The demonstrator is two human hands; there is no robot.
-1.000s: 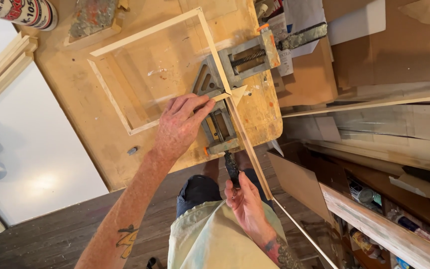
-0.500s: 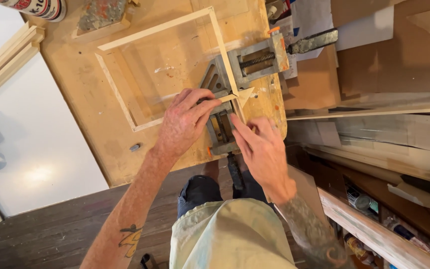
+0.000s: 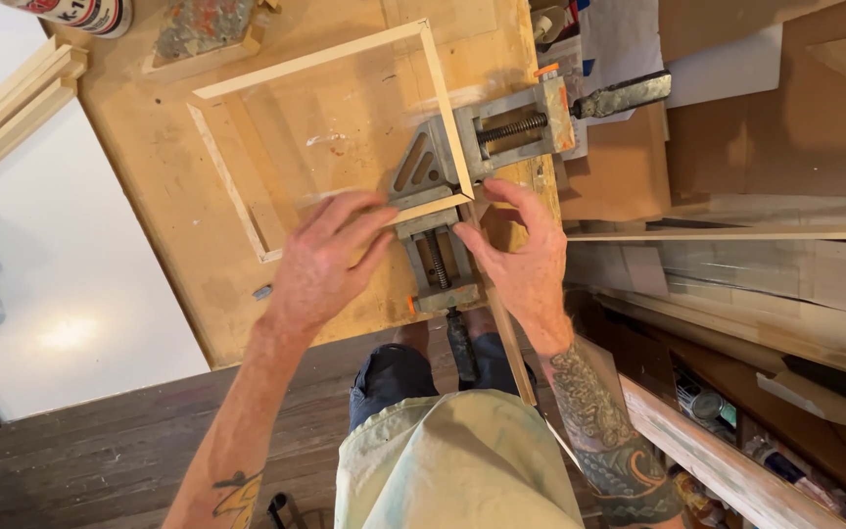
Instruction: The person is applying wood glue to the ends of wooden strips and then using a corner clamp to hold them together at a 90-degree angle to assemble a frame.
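A frame of thin pale wood strips (image 3: 315, 61) lies on a worn wooden workbench (image 3: 173, 206). Its near right corner sits in a grey metal corner clamp (image 3: 511, 127) with two screw handles. My left hand (image 3: 330, 264) lies over the frame's near strip, fingers pressing it down just left of the clamp. My right hand (image 3: 521, 264) is at the clamped corner, thumb and fingers on the top end of a loose strip (image 3: 513, 348) that runs down toward my body. The clamp's near screw shows between my hands.
A can (image 3: 85, 12) and a paint-stained block (image 3: 203, 29) stand at the bench's far edge. A bundle of wood strips (image 3: 7, 113) lies at left. Cardboard sheets (image 3: 785, 118) and long boards fill the right, with a shelf of cans (image 3: 717, 411) below.
My right hand has come up from the clamp's near handle below the bench edge to the clamped corner. My left hand has slid slightly left along the near strip.
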